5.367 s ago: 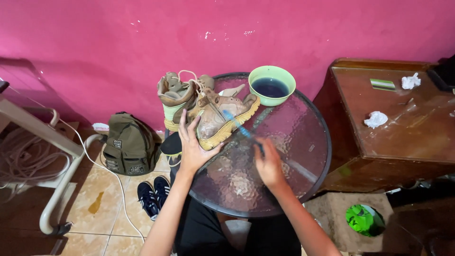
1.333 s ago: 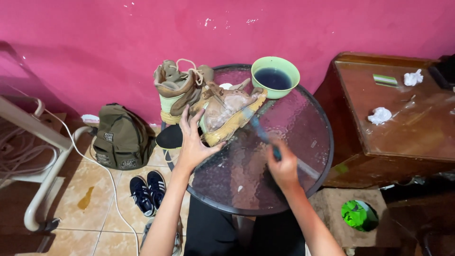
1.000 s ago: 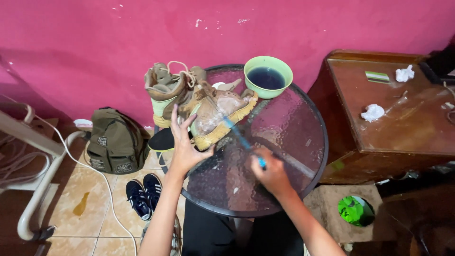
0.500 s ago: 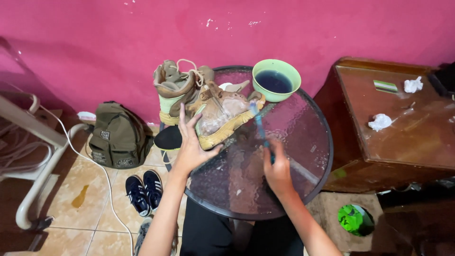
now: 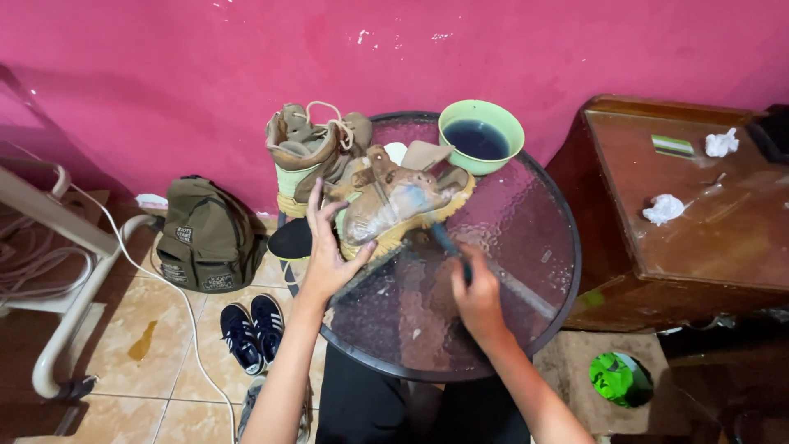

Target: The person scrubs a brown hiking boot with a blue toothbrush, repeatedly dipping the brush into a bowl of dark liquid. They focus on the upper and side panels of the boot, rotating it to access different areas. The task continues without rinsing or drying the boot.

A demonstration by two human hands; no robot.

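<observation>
i see left hand [image 5: 329, 263] spread flat on one tan suede boot [image 5: 394, 201] | right hand [image 5: 477, 298] gripping one blue brush [image 5: 448, 244] | second boot [image 5: 308, 152] upright | one green bowl [image 5: 481, 136] | round glass worktop [image 5: 526, 247]

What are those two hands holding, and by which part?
The right hand grips a brush by its handle; the left hand steadies the tan boot by its side.

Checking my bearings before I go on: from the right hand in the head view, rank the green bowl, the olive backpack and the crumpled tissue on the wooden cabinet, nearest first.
From the right hand, which grips a brush:
1. Green bowl, up the glass table near the wall.
2. Crumpled tissue, right, on the wooden cabinet; only slightly farther than the bowl.
3. Olive backpack, far left on the floor.
</observation>
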